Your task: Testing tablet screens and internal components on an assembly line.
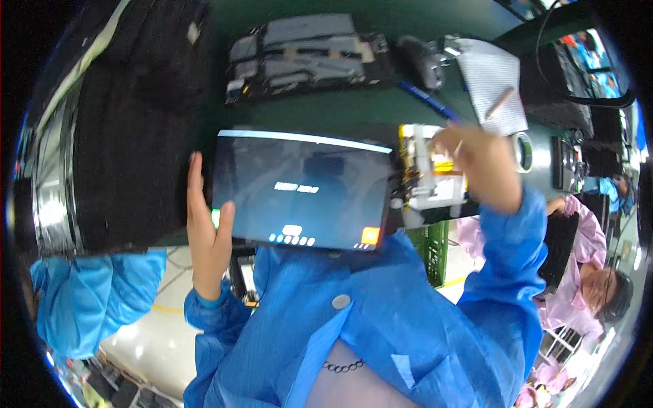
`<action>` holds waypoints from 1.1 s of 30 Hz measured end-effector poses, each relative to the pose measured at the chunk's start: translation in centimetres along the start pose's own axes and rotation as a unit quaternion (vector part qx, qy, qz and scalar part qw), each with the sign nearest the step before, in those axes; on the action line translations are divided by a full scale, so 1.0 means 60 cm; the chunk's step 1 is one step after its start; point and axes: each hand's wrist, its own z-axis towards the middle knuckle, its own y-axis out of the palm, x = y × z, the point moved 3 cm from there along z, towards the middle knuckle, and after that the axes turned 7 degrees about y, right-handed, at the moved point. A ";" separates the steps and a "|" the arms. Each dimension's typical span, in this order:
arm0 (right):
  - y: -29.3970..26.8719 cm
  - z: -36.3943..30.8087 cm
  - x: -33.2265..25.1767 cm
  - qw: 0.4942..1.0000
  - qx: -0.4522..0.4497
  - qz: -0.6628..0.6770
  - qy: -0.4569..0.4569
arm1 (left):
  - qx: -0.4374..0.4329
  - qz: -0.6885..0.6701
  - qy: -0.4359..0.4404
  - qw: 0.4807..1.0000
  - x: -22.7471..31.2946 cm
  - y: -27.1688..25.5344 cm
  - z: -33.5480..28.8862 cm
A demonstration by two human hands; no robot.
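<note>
A dark tablet (299, 197) with its screen lit sits in front of me, facing up, with small round icons and an orange patch along its lower part. My left hand (211, 238) is at its left side, thumb over the front edge and fingers stretched along the side. A small green patch (216, 217) shows between thumb and fingers. My right hand (476, 160) is raised over a flat assembly (425, 177) of white pieces and yellow strips, right of the tablet. Motion blurs its fingers, so whether it holds anything cannot be made out.
Behind the tablet lies a stack of grey-and-black device parts (309, 54). A blue pen (428, 100), a dark mouse (422, 64), a white sheet (486, 75) and a tape roll (524, 151) are at the right. Black material (132, 149) fills the left. Co-workers sit on both sides.
</note>
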 end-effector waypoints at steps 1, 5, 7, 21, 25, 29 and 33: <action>-0.008 0.041 0.032 0.999 0.039 0.014 -0.017 | 0.012 0.010 0.016 1.000 0.005 -0.002 0.000; 0.012 0.169 0.168 0.986 0.132 -0.102 -0.016 | 0.059 0.034 0.062 0.996 0.016 -0.006 -0.019; 0.056 0.193 0.206 0.983 0.127 -0.127 -0.032 | 0.060 0.068 0.059 0.994 0.028 -0.010 -0.037; 0.067 0.202 0.197 0.987 0.131 -0.091 0.025 | 0.131 0.175 0.019 0.976 0.008 -0.008 -0.111; 0.045 0.165 0.187 0.987 0.124 -0.098 -0.008 | 0.093 0.238 0.033 0.966 0.010 0.000 -0.105; -0.014 0.032 0.040 0.984 0.167 -0.054 0.003 | 0.103 0.153 0.085 0.979 0.063 0.007 -0.061; 0.059 -0.086 -0.030 0.979 0.068 -0.116 -0.153 | -0.078 0.128 0.197 0.969 0.133 0.084 0.041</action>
